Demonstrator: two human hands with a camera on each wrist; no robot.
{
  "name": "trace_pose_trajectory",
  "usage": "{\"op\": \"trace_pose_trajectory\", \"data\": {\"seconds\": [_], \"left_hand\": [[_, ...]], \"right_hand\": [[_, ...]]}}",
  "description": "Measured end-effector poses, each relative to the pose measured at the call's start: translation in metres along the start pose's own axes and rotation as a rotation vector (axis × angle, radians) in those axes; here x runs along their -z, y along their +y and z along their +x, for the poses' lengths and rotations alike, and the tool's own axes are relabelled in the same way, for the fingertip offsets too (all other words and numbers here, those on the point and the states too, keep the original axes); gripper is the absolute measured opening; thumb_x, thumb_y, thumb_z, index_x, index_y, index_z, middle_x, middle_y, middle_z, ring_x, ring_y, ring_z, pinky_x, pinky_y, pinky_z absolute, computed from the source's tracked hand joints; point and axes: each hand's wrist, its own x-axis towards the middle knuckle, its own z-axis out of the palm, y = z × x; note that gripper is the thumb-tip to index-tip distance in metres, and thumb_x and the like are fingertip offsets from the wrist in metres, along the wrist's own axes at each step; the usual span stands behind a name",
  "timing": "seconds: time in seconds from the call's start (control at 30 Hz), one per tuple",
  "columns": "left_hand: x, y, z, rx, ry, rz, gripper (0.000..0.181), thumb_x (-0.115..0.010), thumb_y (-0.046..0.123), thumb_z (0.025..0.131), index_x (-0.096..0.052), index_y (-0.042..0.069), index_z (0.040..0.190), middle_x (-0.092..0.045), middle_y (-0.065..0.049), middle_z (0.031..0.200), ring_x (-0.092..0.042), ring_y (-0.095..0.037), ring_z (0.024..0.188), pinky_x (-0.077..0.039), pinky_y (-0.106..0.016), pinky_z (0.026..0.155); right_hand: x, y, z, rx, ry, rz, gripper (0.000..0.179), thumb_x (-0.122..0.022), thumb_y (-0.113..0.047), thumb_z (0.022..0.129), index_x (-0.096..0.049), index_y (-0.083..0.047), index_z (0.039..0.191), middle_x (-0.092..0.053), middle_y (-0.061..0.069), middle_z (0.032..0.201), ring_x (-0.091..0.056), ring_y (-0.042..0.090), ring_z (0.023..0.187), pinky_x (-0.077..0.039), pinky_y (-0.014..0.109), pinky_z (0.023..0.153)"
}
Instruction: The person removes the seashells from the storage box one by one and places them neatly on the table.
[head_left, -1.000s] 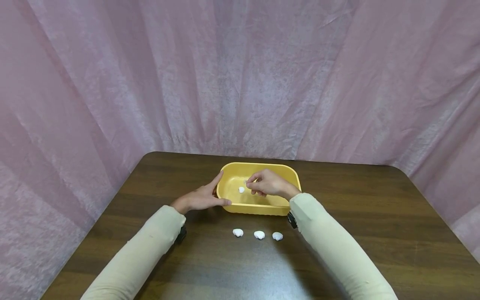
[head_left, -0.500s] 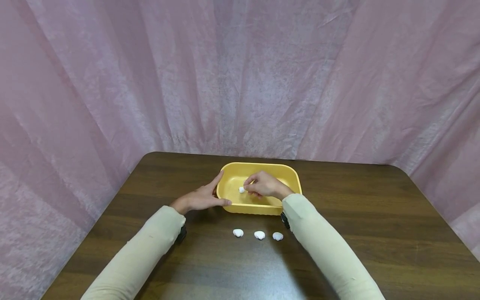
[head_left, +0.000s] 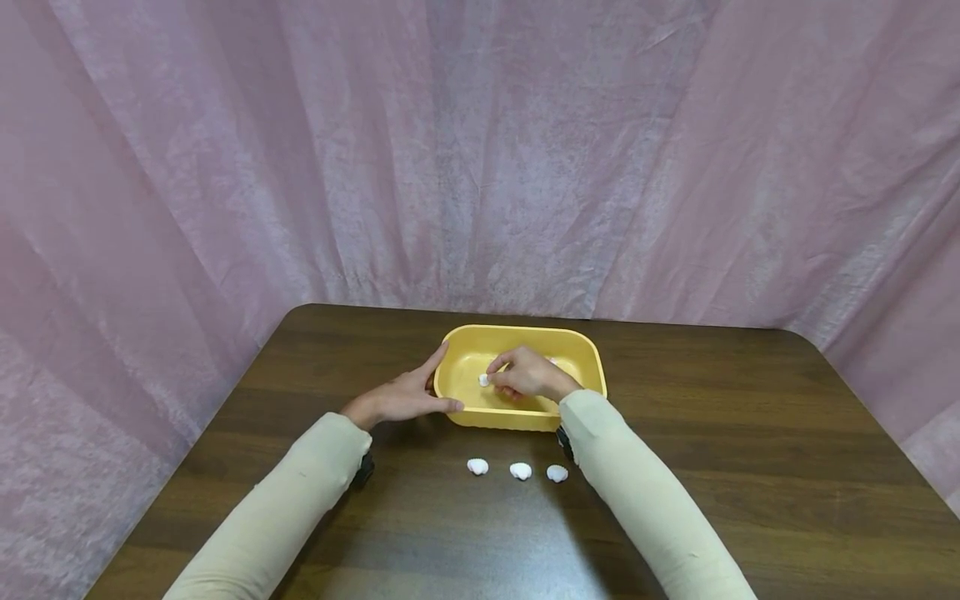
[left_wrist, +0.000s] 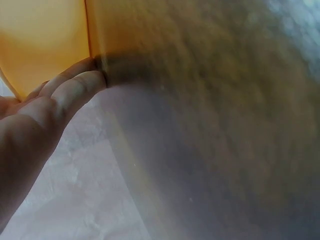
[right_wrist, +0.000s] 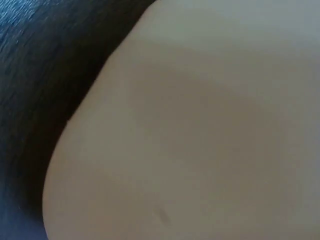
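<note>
A yellow plastic basin (head_left: 517, 419) stands on the table in the head view. My left hand (head_left: 405, 395) rests on its left end, thumb on the near rim and the other fingers stretched along the outer wall; the left wrist view shows these fingers (left_wrist: 75, 90) against the basin. My right hand (head_left: 522, 372) reaches inside, its thumb and forefinger pinching a small white seashell (head_left: 483, 380) near the basin floor. Behind that hand a bit of another pale shell (head_left: 553, 361) shows. The right wrist view holds only a blurred pale surface, so the fingers are hidden there.
Three white seashells lie in a row before the basin: a left shell (head_left: 477, 467), a middle shell (head_left: 521, 472) and a right shell (head_left: 557, 473). The dark wooden table (head_left: 720, 400) ends at a pink curtain (head_left: 480, 167) behind.
My right hand has moved a little left and down inside the basin, its fingertips coming onto the shell there. The left hand keeps its place.
</note>
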Motion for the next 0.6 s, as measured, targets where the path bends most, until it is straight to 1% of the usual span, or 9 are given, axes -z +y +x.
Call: {"op": "trace_pose_trajectory", "data": {"seconds": [0.17, 0.3, 0.43, 0.6], "left_hand": [[0.0008, 0.0002, 0.0, 0.007, -0.003, 0.0, 0.115, -0.075, 0.053, 0.083, 0.005, 0.03, 0.161, -0.06, -0.009, 0.133, -0.054, -0.019, 0.118, -0.037, -0.049, 0.103], [0.0011, -0.0002, 0.0009, 0.006, -0.005, -0.001, 0.115, -0.075, 0.053, 0.083, 0.006, 0.031, 0.161, -0.061, -0.009, 0.13, -0.055, -0.02, 0.117, -0.038, -0.049, 0.102], [0.0017, -0.0001, 0.0009, 0.011, -0.007, -0.005, 0.115, -0.075, 0.053, 0.083, 0.005, 0.032, 0.161, -0.062, -0.008, 0.129, -0.055, -0.019, 0.117, -0.037, -0.049, 0.102], [0.0018, 0.0003, 0.0008, 0.015, -0.012, -0.003, 0.115, -0.076, 0.054, 0.083, 0.005, 0.032, 0.161, -0.062, -0.007, 0.128, -0.055, -0.019, 0.115, -0.038, -0.049, 0.101]], "right_hand": [[-0.0025, 0.0031, 0.0027, -0.009, -0.001, 0.0, 0.023, -0.064, -0.014, 0.098, -0.067, 0.002, 0.115, -0.065, 0.009, 0.077, -0.054, 0.015, 0.06, -0.049, 0.029, 0.058], [-0.0035, 0.0033, 0.0032, -0.012, 0.002, -0.011, 0.025, -0.063, -0.016, 0.099, -0.066, 0.0, 0.118, -0.065, 0.008, 0.075, -0.053, 0.015, 0.058, -0.048, 0.028, 0.056], [-0.0043, 0.0046, 0.0043, -0.013, 0.003, -0.026, 0.03, -0.063, -0.015, 0.099, -0.063, 0.001, 0.124, -0.065, 0.009, 0.075, -0.052, 0.015, 0.057, -0.045, 0.027, 0.055], [-0.0057, 0.0046, 0.0044, -0.032, -0.012, -0.056, 0.035, -0.062, -0.013, 0.099, -0.061, 0.0, 0.132, -0.065, 0.008, 0.077, -0.054, 0.014, 0.06, -0.046, 0.026, 0.056]]}}
